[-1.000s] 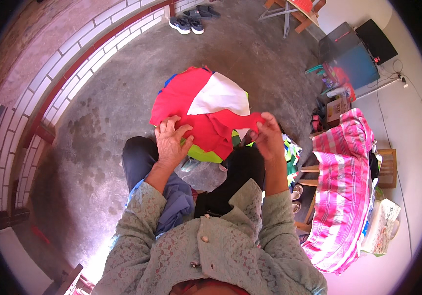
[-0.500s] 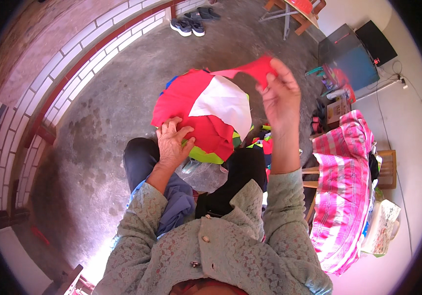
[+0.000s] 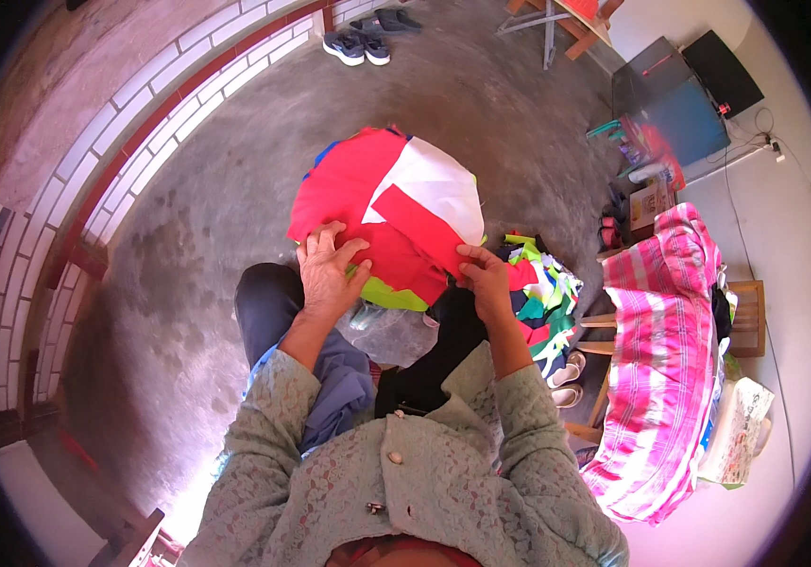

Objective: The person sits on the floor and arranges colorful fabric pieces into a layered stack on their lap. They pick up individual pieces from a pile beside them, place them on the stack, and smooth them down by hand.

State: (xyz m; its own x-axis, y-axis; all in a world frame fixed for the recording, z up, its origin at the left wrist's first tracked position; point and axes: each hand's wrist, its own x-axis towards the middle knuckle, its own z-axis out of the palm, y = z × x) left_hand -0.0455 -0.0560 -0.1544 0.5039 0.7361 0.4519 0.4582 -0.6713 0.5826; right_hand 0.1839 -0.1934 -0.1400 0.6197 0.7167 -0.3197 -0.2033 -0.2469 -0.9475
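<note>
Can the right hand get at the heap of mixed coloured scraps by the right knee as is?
Probably yes. The right hand pinches a red strip at the edge of the fabric stack, and the scrap heap lies just beside it, nothing between; it would need to drop the strip.

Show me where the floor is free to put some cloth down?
Bare concrete floor lies left of the cloth stack, toward the brick wall, and beyond it up to the shoes. The right side is crowded: scraps, pink striped bag.
</note>
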